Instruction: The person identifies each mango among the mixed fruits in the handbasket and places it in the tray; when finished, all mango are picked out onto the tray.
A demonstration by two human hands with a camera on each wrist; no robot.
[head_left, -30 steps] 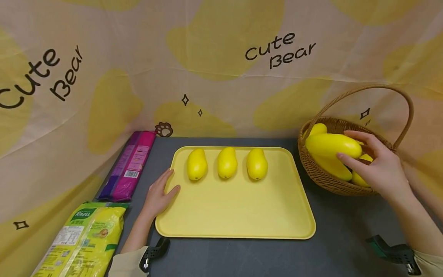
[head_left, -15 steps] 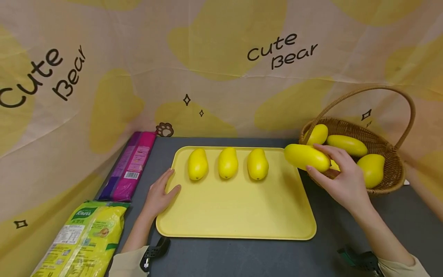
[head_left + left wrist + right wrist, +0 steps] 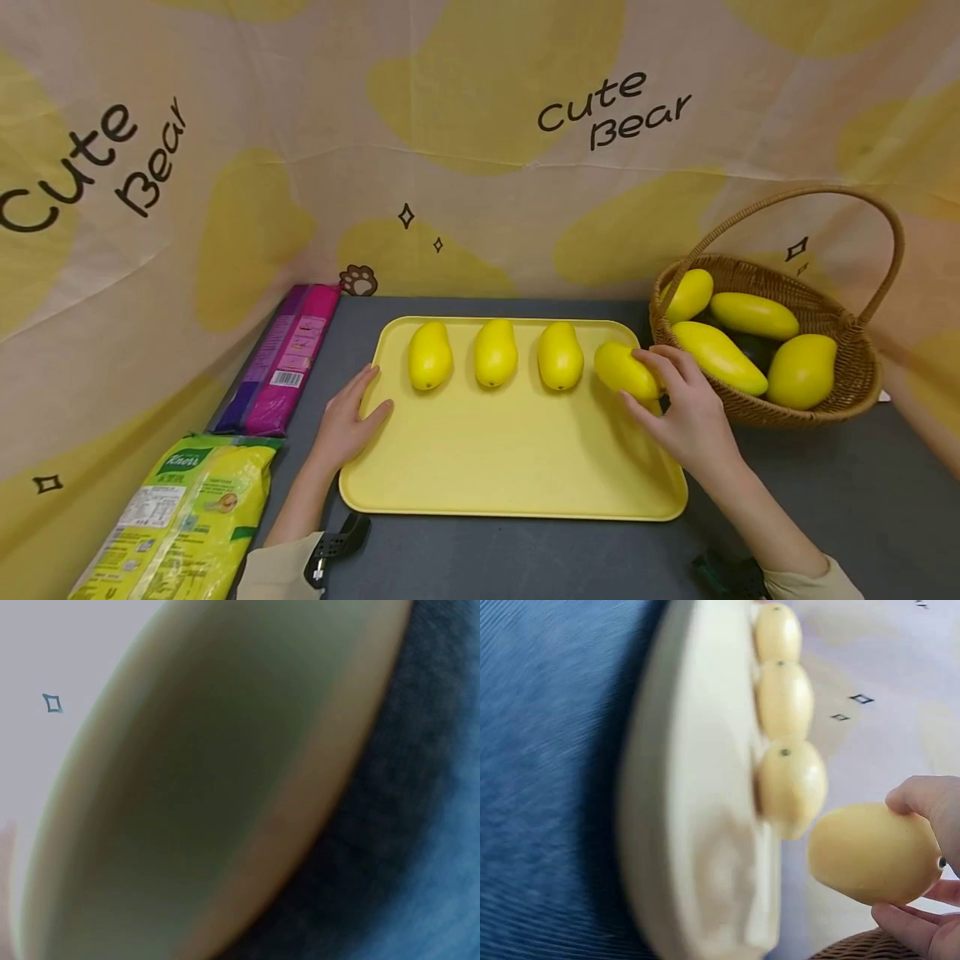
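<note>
- Bag [image 3: 176, 517], yellow-green, marked Knorr; near edge of view.
- Packet [image 3: 277, 362], pink and purple; lying just beyond the bag.
- Left hand [image 3: 347, 421]: fingers extended, thumb spread; rests on the left rim of the yellow tray [image 3: 495, 458], gripping nothing.
- First fruit [image 3: 430, 357], second fruit [image 3: 495, 353], third fruit [image 3: 560, 357]: all yellow, spaced apart along the tray's far side; unmoved over the last second.
- Held fruit [image 3: 624, 370]: yellow, tilted, over the tray's far right corner. A second ago it was above the basket; now it is level with the row's right end, which suggests a fourth place there, release not yet made.
- Right hand [image 3: 686, 408]: part-closed, pinching that fruit by one end between thumb and fingers.
- Wicker basket [image 3: 757, 410]: four yellow fruits inside, all now uncovered, plus a dark thing [image 3: 756, 347], partly hidden.
</note>
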